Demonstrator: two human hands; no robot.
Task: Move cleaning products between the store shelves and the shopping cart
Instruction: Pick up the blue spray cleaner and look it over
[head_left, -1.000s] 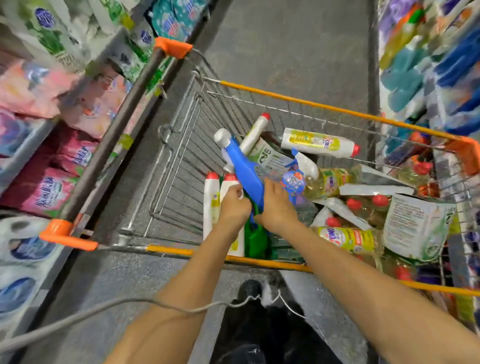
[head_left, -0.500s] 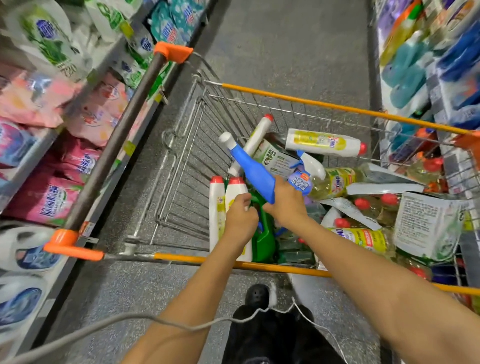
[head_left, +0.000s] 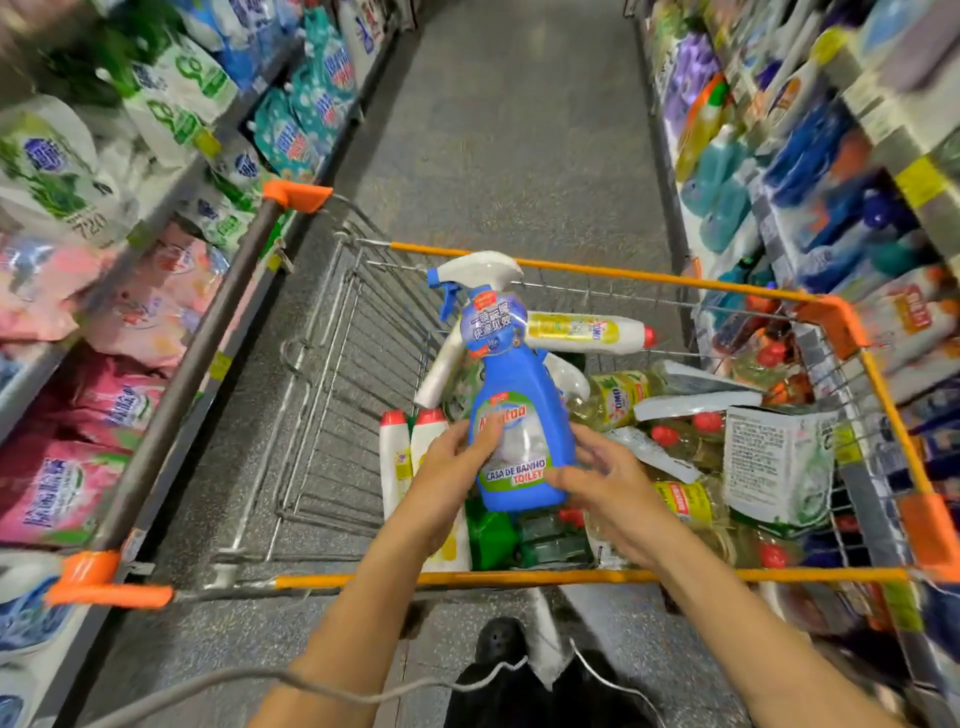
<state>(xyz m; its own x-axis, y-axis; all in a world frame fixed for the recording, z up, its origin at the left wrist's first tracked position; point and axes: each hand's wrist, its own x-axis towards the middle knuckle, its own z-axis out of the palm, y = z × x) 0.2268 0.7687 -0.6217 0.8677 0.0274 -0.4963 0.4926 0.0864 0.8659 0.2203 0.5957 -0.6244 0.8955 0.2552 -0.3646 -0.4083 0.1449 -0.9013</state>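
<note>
A blue spray bottle (head_left: 519, 405) with a white trigger head stands upright above the shopping cart (head_left: 587, 576), its toilet-cleaner label facing me. My left hand (head_left: 447, 467) holds its lower left side, thumb across the label. My right hand (head_left: 608, 478) touches the lower right side with its fingers spread loosely. Below lie white bottles with red caps (head_left: 587, 331), yellow liquid bottles (head_left: 618, 397), a green container (head_left: 491, 538) and a white refill pouch (head_left: 774, 462).
The cart's dark push bar (head_left: 202, 364) with orange ends runs along the left. Shelves of detergent pouches (head_left: 78, 478) line the left, bottles and packs (head_left: 810, 171) the right. A grey aisle floor (head_left: 509, 130) stretches ahead. A thin cable (head_left: 311, 680) crosses my forearms.
The blue spray bottle came up out of the cart and turned upright, label towards me. Both hands shifted to its lower body. The view tilted up along the aisle.
</note>
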